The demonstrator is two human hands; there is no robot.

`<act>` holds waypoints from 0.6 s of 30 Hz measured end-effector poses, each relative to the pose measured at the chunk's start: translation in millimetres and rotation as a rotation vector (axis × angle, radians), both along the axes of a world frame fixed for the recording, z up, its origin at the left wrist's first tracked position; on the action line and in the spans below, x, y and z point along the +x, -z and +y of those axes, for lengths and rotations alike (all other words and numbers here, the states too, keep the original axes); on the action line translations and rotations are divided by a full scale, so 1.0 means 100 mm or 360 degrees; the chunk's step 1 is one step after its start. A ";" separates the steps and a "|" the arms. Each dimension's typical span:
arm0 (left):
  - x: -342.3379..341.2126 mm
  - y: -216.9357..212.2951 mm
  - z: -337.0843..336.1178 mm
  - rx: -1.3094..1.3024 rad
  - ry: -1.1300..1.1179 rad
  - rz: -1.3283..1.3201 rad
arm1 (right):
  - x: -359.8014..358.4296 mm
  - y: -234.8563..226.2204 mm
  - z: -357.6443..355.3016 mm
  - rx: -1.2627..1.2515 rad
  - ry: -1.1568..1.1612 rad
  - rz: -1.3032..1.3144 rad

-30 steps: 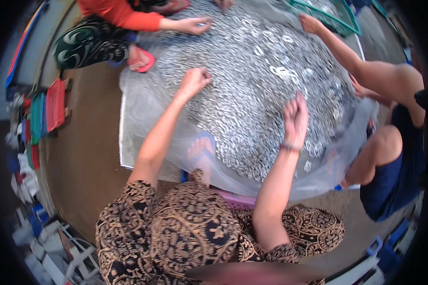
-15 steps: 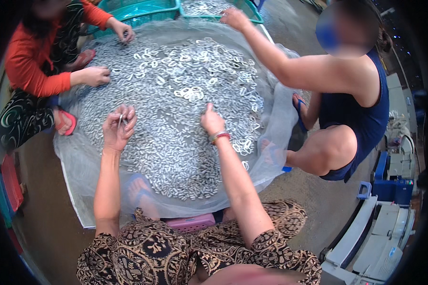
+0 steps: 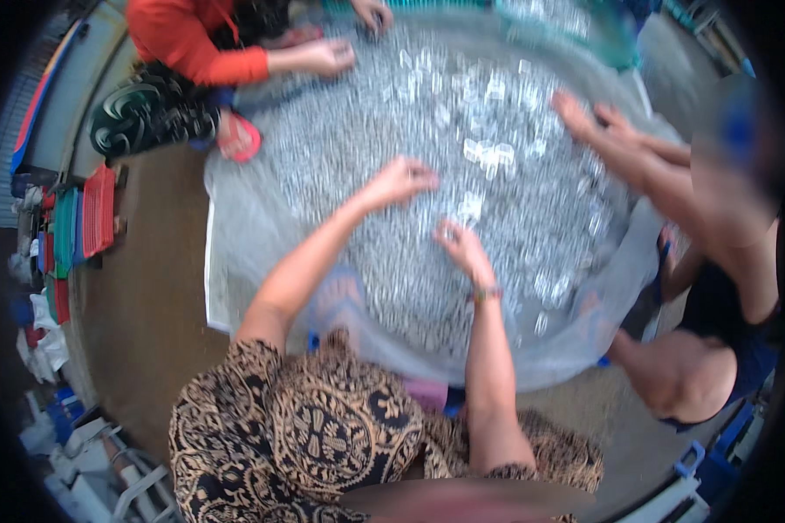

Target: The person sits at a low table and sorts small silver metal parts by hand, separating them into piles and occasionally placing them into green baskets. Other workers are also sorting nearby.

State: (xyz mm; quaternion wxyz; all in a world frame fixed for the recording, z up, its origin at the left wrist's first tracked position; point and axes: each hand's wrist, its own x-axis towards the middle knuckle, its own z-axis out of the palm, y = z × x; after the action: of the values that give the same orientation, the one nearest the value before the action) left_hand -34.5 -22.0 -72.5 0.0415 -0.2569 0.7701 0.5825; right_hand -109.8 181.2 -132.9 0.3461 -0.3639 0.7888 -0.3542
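A wide heap of small silvery pieces [image 3: 366,131] lies on a pale translucent plastic sheet [image 3: 227,288] spread on the floor. My left hand [image 3: 401,181] reaches out over the middle of the heap, fingers down on the pieces. Just to its right and nearer to me, my right hand [image 3: 462,248], with a band at the wrist, rests on the heap too. Motion blur hides whether either hand holds any pieces. My patterned brown clothing fills the lower part of the view.
A person in a red sleeve has a hand [image 3: 327,57] on the heap's far left. Another person in dark blue at the right reaches in with a hand [image 3: 584,118]. Stacked red and green trays [image 3: 96,209] stand at the left, and blue crates [image 3: 715,453] at the lower right.
The view has swung and blurred. My two hands have come closer together near the middle of the heap. The person at the right now reaches in lower.
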 end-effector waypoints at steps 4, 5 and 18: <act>-0.28 0.30 -0.02 -0.0943 0.0547 0.0251 | -0.29 -0.17 0.12 -0.0013 0.0102 0.0061; -0.33 0.38 0.10 -0.1057 0.0595 0.0071 | -0.34 -0.20 0.15 -0.0075 0.0110 0.0072; 0.13 0.05 0.15 -0.0407 0.0250 0.0364 | -0.32 -0.69 0.22 -0.0050 0.0350 -0.0691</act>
State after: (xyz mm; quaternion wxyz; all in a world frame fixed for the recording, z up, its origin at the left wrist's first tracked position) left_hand -21.3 -7.3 -77.8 -0.0340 -0.1313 0.8551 0.5003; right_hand -141.5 203.0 -63.9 0.4611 -0.1965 0.7254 -0.4718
